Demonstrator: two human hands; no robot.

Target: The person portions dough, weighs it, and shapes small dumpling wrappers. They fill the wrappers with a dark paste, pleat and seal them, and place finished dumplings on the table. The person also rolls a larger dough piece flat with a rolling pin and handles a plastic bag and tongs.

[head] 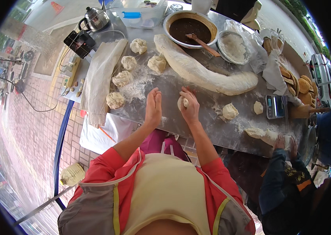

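My left hand (153, 108) is held flat above the near part of the metal table, palm turned inward, with nothing in it. To its right, my right hand (190, 106) curls around a small piece of dough (180, 103), most of it hidden by the fingers. Several rough dough balls (121, 78) lie on floured metal left of and beyond my hands. Behind my right hand stretches a long, thick, floured roll of dough (203, 77). Another dough piece (230, 111) rests to the right of that hand.
A bowl of dark paste (189, 28) with a wooden spatula (203, 44) stands at the back beside a bowl of flour (234, 47). Folded cloth (102, 79) covers the left side. A digital scale (274, 107) and rolling pin (300, 112) sit right, near a co-worker's hands (285, 143) on dough.
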